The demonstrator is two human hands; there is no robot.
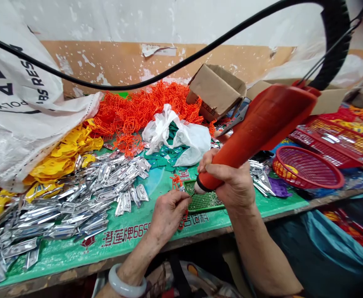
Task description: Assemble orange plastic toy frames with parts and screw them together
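Note:
My right hand [235, 184] is wrapped round a large red power screwdriver [256, 124], held slanting with its tip down to the left. The tip is over a small green basket [203, 200] with tiny parts in it. Just left of the tip, my left hand [172, 209] has thumb and fingertips pinched together; what they hold is too small to name. A small orange part [176, 181] shows behind my left fingers. Below that hand, more orange shows at the basket's left edge.
Silver metal pieces [103, 190] are heaped left, beside yellow parts [66, 153]. Orange frames [150, 103], a white plastic bag [187, 142] and a cardboard box [217, 91] lie behind. A round red basket [308, 167] is at right. A black cable [132, 86] hangs across.

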